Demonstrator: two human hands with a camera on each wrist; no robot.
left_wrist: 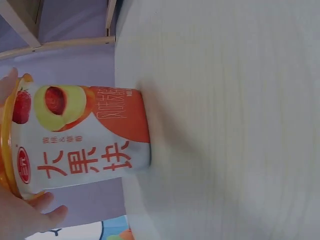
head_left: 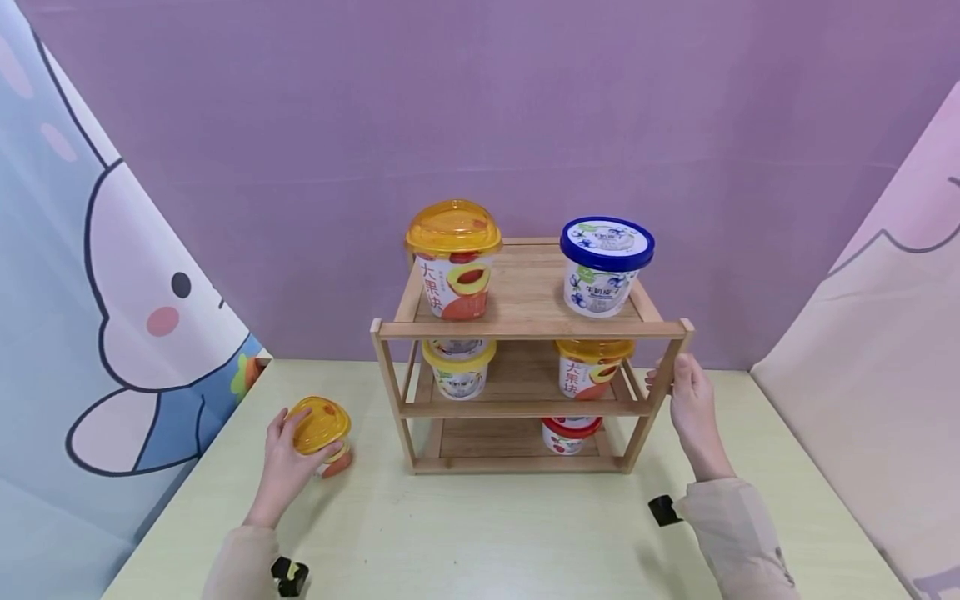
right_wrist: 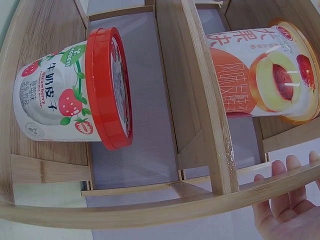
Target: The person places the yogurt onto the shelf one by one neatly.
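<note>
My left hand (head_left: pixel 288 462) grips a yogurt cup (left_wrist: pixel 85 135) by its orange domed lid, fingers and thumb spread round the rim. Peach and strawberry pictures show on this cup, and its base is right at the tabletop, left of a wooden shelf (head_left: pixel 525 410). On the shelf's other side, my right hand (head_left: pixel 693 408) holds the right front post, with fingertips showing past it. Nearest that hand, on the middle tier, stands a matching orange-lidded cup (right_wrist: pixel 270 75). A red-lidded strawberry cup (right_wrist: pixel 60 95) sits on the bottom tier.
The top tier bears an orange-lidded cup (head_left: pixel 455 279) on the left and a blue-lidded blueberry cup (head_left: pixel 603 283) on the right. Left on the middle tier is a yellow-lidded cup (head_left: pixel 460 379). A purple cloth (head_left: pixel 480 108) hangs behind the table (head_left: pixel 480 533).
</note>
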